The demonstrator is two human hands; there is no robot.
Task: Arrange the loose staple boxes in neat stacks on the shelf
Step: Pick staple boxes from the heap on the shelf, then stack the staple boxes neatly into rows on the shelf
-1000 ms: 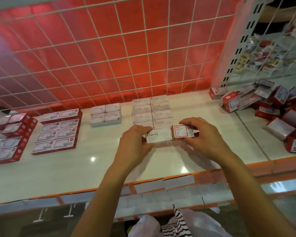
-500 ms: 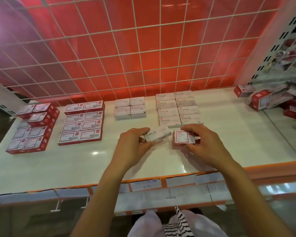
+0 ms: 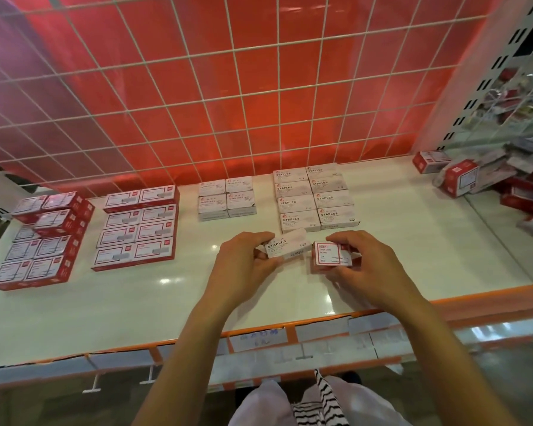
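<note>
At centre frame the left hand [image 3: 246,264] has its grip clamped on a tilted white staples box [image 3: 286,247], just below the white stacks [image 3: 316,196] on the shelf [image 3: 166,302]. The right hand [image 3: 368,267] pinches a red-edged box [image 3: 331,256], seemingly paper clips, beside it.

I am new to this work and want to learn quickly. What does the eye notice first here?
The two hands at the front middle of the shelf: the left hand grips a white STAPLES box, the right hand a red-bordered box beside it. Behind rises a bright red back panel with a white wire grid; at the far right lies a jumbled heap of red boxes.
</note>
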